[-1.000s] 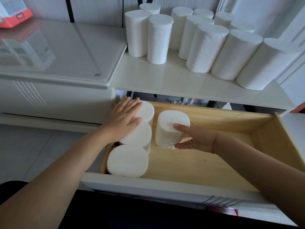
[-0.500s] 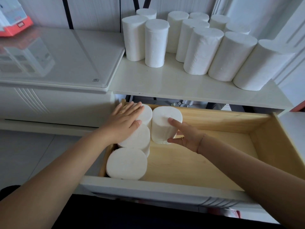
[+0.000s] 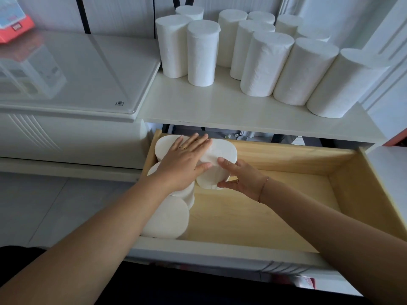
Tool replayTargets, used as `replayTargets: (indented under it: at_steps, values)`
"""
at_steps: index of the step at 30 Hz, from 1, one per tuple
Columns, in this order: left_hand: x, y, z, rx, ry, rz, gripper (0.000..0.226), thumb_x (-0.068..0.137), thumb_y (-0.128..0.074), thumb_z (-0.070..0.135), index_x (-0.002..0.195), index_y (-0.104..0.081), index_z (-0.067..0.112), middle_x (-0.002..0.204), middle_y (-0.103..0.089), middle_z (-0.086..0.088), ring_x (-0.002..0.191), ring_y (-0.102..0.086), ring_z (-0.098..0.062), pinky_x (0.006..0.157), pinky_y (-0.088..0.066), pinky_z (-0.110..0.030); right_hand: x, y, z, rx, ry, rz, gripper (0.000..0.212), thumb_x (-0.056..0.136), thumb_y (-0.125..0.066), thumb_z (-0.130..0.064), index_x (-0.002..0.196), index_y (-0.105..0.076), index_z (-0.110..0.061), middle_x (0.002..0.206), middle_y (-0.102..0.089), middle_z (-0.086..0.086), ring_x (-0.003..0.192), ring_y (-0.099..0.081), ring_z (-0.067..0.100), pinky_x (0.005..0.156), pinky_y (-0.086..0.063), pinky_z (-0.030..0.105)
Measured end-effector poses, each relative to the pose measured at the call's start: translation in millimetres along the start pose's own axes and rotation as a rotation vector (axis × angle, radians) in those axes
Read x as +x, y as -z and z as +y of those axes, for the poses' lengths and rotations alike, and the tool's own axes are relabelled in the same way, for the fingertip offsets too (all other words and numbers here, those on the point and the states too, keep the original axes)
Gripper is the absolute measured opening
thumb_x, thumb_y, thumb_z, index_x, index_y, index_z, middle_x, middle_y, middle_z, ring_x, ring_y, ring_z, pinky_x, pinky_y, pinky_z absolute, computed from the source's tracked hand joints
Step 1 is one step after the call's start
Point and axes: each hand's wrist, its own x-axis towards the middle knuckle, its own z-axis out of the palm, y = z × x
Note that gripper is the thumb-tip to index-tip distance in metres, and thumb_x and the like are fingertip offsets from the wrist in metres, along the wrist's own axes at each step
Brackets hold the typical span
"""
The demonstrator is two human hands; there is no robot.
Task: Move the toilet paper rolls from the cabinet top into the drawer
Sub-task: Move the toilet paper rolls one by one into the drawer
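Since the earlier frame the right hand has slid its roll leftward until it touches the back-left roll in the wooden drawer. That roll stands upright at the drawer's back, gripped at its right side between thumb and fingers — the thumb low, the fingers on its upper edge. The left hand lies flat and spread, palm down, across the tops of the rolls in the left column, its fingertips reaching onto the gripped roll's top. Nearest the drawer front stands another roll — untouched. On the cabinet top a cluster of upright rolls remains, well apart from both hands.
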Motion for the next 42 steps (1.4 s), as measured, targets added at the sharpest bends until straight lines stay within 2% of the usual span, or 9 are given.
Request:
replayTargets:
  at_steps: [4,8,12,17,19,23,27,32,42]
  values:
    - [-1,0,0,-0.004,0.008,0.01,0.062,0.097,-0.025,0.051,0.15,-0.003,0.028,0.158,0.003,0.011,0.144,0.01,-0.005,0.116,0.01,-0.031,-6,3,-8,-0.352,0.007,0.049,0.073,0.084,-0.061,-0.055,0.137,-0.043,-0.008,0.131,-0.053,0.01,0.099,-0.063,0.026,0.091,-0.055,0.04]
    - [-2,-2,-4,-0.016,-0.005,0.014,0.062,0.096,-0.021,0.053,0.15,-0.003,0.029,0.158,0.002,0.013,0.143,0.01,-0.003,0.114,0.013,-0.026,-15,13,-25,-0.941,0.284,0.391,0.076,0.077,-0.057,-0.07,0.124,-0.052,-0.011,0.111,-0.055,-0.003,0.091,-0.053,0.013,0.077,-0.041,0.028]
    - [-2,0,-16,-0.057,0.057,0.13,0.064,0.094,-0.02,0.054,0.15,-0.012,0.025,0.158,-0.008,0.009,0.142,0.01,-0.001,0.113,0.013,-0.025,-19,10,-56,-0.769,0.699,0.554,0.045,0.075,-0.07,-0.054,0.101,-0.048,-0.024,0.089,-0.046,-0.015,0.076,-0.048,0.002,0.063,-0.035,0.013]
    - [-2,4,-22,0.046,0.058,0.286,0.061,0.094,-0.021,0.054,0.147,-0.024,0.023,0.152,-0.027,0.009,0.144,-0.013,-0.013,0.114,-0.016,-0.047,20,-10,-103,-0.582,0.849,0.511,0.047,0.079,-0.076,-0.032,0.112,-0.049,-0.013,0.112,-0.05,0.003,0.094,-0.053,0.014,0.084,-0.048,0.023]
    - [0,5,-19,0.075,0.038,0.33,0.06,0.095,-0.026,0.051,0.146,-0.024,0.019,0.15,-0.03,0.004,0.141,-0.022,-0.019,0.114,-0.018,-0.045,42,-15,-119,-0.52,0.852,0.527,0.052,0.077,-0.077,-0.032,0.116,-0.048,-0.012,0.113,-0.048,0.002,0.096,-0.051,0.014,0.088,-0.047,0.025]
    - [2,0,-19,0.197,0.111,0.315,0.067,0.094,-0.018,0.054,0.15,-0.003,0.02,0.159,-0.005,0.001,0.146,0.003,-0.016,0.117,0.005,-0.035,85,-25,-151,-0.507,0.796,0.479,0.08,0.074,-0.079,-0.04,0.135,-0.037,-0.01,0.131,-0.044,0.003,0.118,-0.046,0.015,0.104,-0.039,0.027]
    - [4,-5,-23,0.181,0.199,0.286,0.071,0.092,-0.01,0.058,0.15,0.001,0.019,0.159,0.001,0.002,0.146,0.005,-0.016,0.117,0.003,-0.038,119,-33,-182,-0.438,0.726,0.374,0.106,0.07,-0.082,-0.042,0.149,-0.02,-0.01,0.15,-0.033,0.006,0.138,-0.035,0.019,0.114,-0.03,0.032]
    - [5,-3,-19,0.167,0.198,0.282,0.073,0.092,-0.013,0.058,0.15,-0.008,0.015,0.159,-0.005,-0.001,0.146,-0.001,-0.02,0.117,-0.002,-0.039,145,-36,-213,-0.315,0.748,0.292,0.106,0.065,-0.087,-0.027,0.147,-0.022,-0.013,0.142,-0.043,0.005,0.13,-0.044,0.021,0.11,-0.039,0.043]
    - [5,-5,-20,0.163,0.206,0.27,0.073,0.092,-0.014,0.06,0.151,-0.004,0.016,0.159,-0.001,0.0,0.147,0.003,-0.019,0.118,-0.005,-0.041,151,-36,-213,-0.296,0.762,0.248,0.105,0.062,-0.087,-0.025,0.144,-0.021,-0.018,0.132,-0.046,-0.003,0.119,-0.048,0.018,0.097,-0.045,0.037]
